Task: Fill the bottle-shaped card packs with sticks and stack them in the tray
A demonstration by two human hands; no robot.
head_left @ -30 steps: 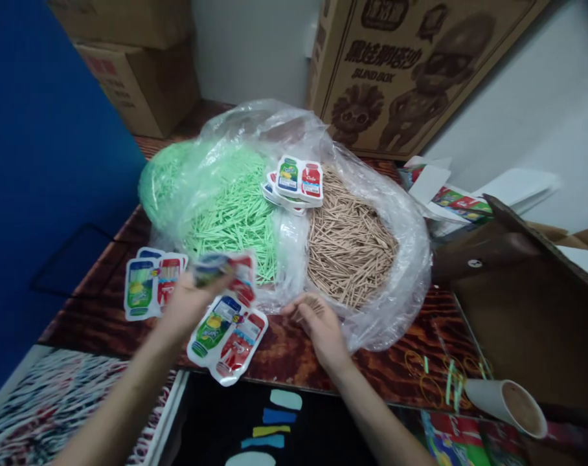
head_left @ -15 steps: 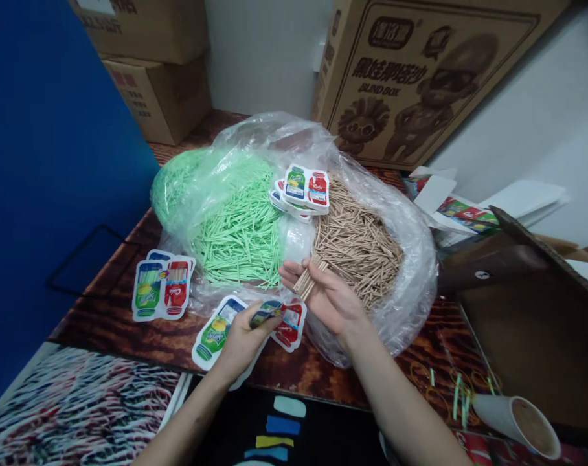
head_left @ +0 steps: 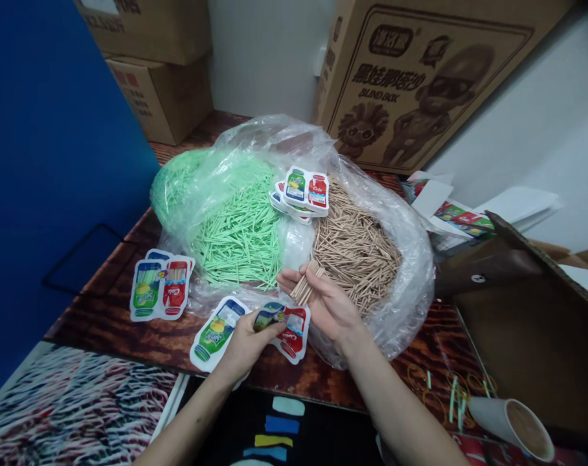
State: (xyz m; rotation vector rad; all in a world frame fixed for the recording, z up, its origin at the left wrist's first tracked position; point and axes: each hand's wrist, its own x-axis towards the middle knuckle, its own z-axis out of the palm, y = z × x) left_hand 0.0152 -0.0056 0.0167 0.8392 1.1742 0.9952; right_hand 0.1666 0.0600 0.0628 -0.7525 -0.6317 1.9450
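My left hand (head_left: 248, 336) pinches a bottle-shaped pouch (head_left: 294, 333) with a green-blue half and a red Cola half, its left part bent up by the thumb. Under that hand, a Sprite-and-Cola pouch (head_left: 219, 330) lies on the table near the edge. A small bundle of brown sticks (head_left: 304, 285) rests across the fingers of my right hand (head_left: 330, 304), held beneath the thumb. That hand is at the front of a clear bag (head_left: 415, 259) of loose brown sticks (head_left: 357, 239). Beside these lies a heap of light green sticks (head_left: 240, 226).
Stacked pouches (head_left: 306, 191) sit between the heaps; filled ones (head_left: 160, 285) lie at left. Cardboard boxes (head_left: 170, 97) and a large printed box (head_left: 395, 84) stand behind. At right are an open carton (head_left: 527, 336), a paper cup (head_left: 512, 424) and rubber bands (head_left: 434, 404).
The left hand has moved slightly right and down with its pouch, and more of the red half shows. The right hand keeps its sticks and has shifted slightly left.
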